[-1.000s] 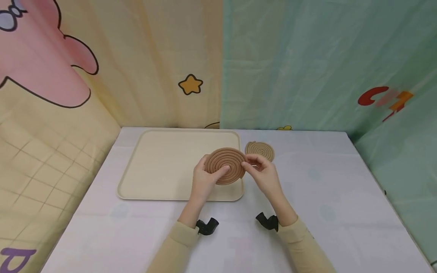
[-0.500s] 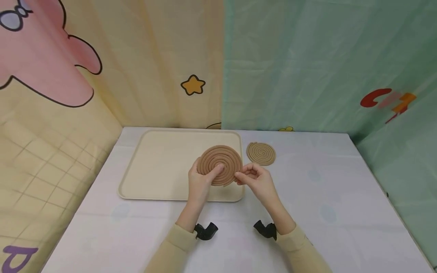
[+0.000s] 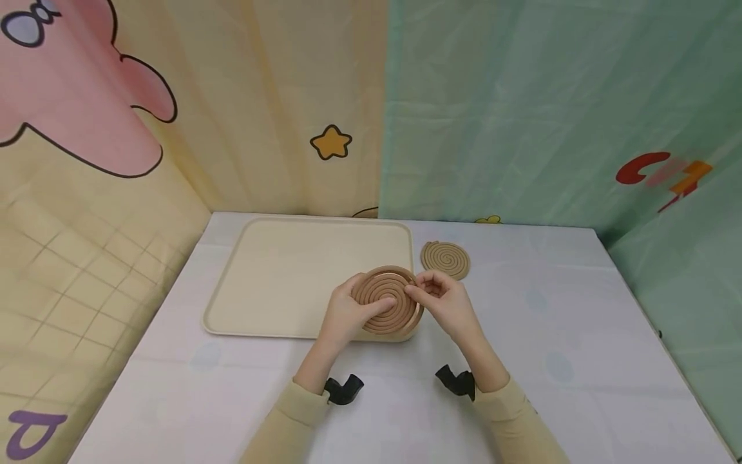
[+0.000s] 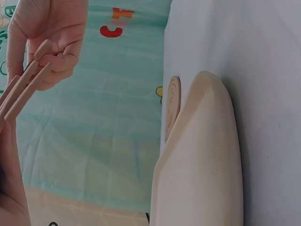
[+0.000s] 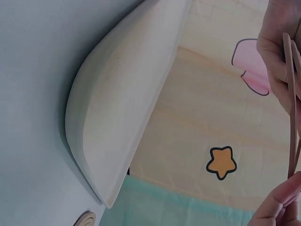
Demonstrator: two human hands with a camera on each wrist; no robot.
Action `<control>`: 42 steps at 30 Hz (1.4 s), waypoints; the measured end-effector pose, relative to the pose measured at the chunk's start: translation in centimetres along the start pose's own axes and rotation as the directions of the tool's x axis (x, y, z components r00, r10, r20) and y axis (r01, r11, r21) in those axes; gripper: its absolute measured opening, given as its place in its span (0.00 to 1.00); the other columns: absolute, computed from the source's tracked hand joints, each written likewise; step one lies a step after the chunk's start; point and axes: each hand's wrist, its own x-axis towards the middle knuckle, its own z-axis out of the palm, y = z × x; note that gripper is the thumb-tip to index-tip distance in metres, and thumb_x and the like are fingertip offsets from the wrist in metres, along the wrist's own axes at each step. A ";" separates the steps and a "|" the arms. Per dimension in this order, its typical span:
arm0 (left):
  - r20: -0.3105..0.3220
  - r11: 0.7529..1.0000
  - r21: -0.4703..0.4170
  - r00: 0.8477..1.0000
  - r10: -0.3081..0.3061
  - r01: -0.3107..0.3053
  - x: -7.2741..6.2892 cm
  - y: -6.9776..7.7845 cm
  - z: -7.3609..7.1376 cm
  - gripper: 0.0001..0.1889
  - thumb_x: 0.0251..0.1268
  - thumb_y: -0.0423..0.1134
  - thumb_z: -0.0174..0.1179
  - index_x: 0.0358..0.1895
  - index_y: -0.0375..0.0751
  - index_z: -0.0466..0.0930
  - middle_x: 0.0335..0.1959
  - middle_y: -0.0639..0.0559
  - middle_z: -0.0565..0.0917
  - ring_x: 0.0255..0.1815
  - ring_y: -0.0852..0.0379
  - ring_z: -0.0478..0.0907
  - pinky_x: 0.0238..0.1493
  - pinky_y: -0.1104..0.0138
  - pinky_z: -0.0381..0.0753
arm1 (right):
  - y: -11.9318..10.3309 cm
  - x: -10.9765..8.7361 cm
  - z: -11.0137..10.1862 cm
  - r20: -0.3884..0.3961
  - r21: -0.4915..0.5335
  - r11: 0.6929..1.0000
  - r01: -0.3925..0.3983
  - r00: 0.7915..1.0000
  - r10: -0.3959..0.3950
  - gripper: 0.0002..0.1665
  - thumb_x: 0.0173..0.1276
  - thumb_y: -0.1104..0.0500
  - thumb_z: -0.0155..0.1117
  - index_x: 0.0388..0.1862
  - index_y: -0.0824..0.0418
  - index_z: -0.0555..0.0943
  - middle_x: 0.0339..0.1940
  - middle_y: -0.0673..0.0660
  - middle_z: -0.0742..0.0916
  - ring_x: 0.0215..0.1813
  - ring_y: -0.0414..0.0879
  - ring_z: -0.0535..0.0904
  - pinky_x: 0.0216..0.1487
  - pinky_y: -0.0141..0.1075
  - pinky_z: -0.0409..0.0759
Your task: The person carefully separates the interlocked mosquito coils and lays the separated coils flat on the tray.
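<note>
A reddish-brown mosquito coil (image 3: 379,283) is held up over the right end of the cream tray (image 3: 284,277). My left hand (image 3: 346,310) grips it from the left, thumb lying across the spiral's middle and the other fingers hidden behind. At its upper right edge my right hand (image 3: 445,301) pinches the coil between thumb and fingertips. An outer turn stands apart from the inner spiral along the top and right. Seen edge-on in the left wrist view, the coil's strands (image 4: 23,89) are spread apart. The right wrist view catches only a thin edge of the coil (image 5: 290,103).
A second, paler mosquito coil (image 3: 445,260) lies flat on the white tabletop (image 3: 551,309), just right of the tray. Printed curtains (image 3: 493,116) close off the back and both sides. Black wrist cameras (image 3: 344,389) sit at the sleeve cuffs.
The coil first shifted left and rose, then came back right and lower. My right fingers moved from its right edge to its upper right, and the outer turn now stands away from the spiral.
</note>
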 end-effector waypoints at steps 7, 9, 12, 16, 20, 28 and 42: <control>-0.083 0.985 -0.151 0.991 -0.100 0.087 -0.1 -0.1 0.0 0.29 0.50 0.40 0.76 0.59 0.44 0.79 0.50 0.45 0.85 0.49 0.52 0.84 0.50 0.63 0.84 | 0.5 -0.4 0.5 0.069 0.203 0.979 -0.024 0.998 0.011 0.08 0.66 0.65 0.67 0.38 0.69 0.77 0.28 0.48 0.82 0.32 0.38 0.81 0.38 0.32 0.85; -0.136 0.981 -0.180 0.986 -0.092 0.066 -0.2 -0.1 0.2 0.29 0.50 0.39 0.75 0.58 0.42 0.79 0.51 0.44 0.85 0.50 0.52 0.84 0.50 0.64 0.84 | 0.8 -0.5 0.9 0.090 0.279 0.959 -0.045 0.996 0.020 0.07 0.67 0.66 0.66 0.38 0.68 0.76 0.29 0.48 0.83 0.33 0.38 0.82 0.40 0.34 0.86; -0.183 0.977 -0.210 0.981 -0.066 0.027 -0.5 -0.1 0.5 0.27 0.50 0.37 0.75 0.56 0.41 0.80 0.50 0.43 0.86 0.50 0.53 0.84 0.49 0.67 0.84 | 1.1 -0.6 1.1 0.122 0.324 0.943 -0.077 0.992 0.039 0.06 0.67 0.67 0.65 0.38 0.66 0.76 0.29 0.49 0.84 0.34 0.39 0.84 0.41 0.37 0.87; -0.175 0.984 -0.175 0.984 -0.016 -0.015 -0.6 0.0 0.5 0.24 0.50 0.35 0.75 0.53 0.39 0.82 0.46 0.43 0.87 0.44 0.55 0.84 0.43 0.69 0.85 | 1.0 -0.5 0.8 0.150 0.270 0.959 -0.091 0.987 0.052 0.08 0.67 0.66 0.65 0.39 0.69 0.76 0.32 0.51 0.84 0.36 0.41 0.85 0.44 0.37 0.87; -0.078 1.000 -0.024 0.997 0.010 -0.012 -0.6 0.1 0.2 0.22 0.50 0.39 0.76 0.50 0.42 0.85 0.43 0.45 0.88 0.39 0.57 0.84 0.39 0.69 0.84 | 0.6 -0.2 0.3 0.107 0.094 0.995 -0.018 0.994 0.008 0.10 0.65 0.64 0.69 0.39 0.68 0.77 0.37 0.53 0.84 0.39 0.38 0.83 0.43 0.32 0.85; 0.051 0.996 0.087 0.998 -0.036 0.032 -0.7 0.5 -0.2 0.22 0.51 0.44 0.76 0.52 0.48 0.85 0.46 0.50 0.87 0.44 0.55 0.83 0.45 0.62 0.84 | 0.2 -0.2 0.0 0.041 -0.067 0.994 0.083 0.996 -0.080 0.10 0.61 0.62 0.73 0.38 0.64 0.83 0.42 0.58 0.85 0.41 0.37 0.81 0.39 0.29 0.84; -0.248 0.969 -0.223 0.967 0.052 -0.110 -1.2 -0.3 1.6 0.17 0.54 0.37 0.74 0.45 0.35 0.82 0.38 0.46 0.86 0.37 0.60 0.84 0.37 0.71 0.85 | 1.0 -0.7 2.3 -0.046 0.409 0.911 -0.062 0.995 0.088 0.05 0.65 0.71 0.65 0.39 0.66 0.79 0.31 0.47 0.85 0.35 0.39 0.84 0.41 0.33 0.86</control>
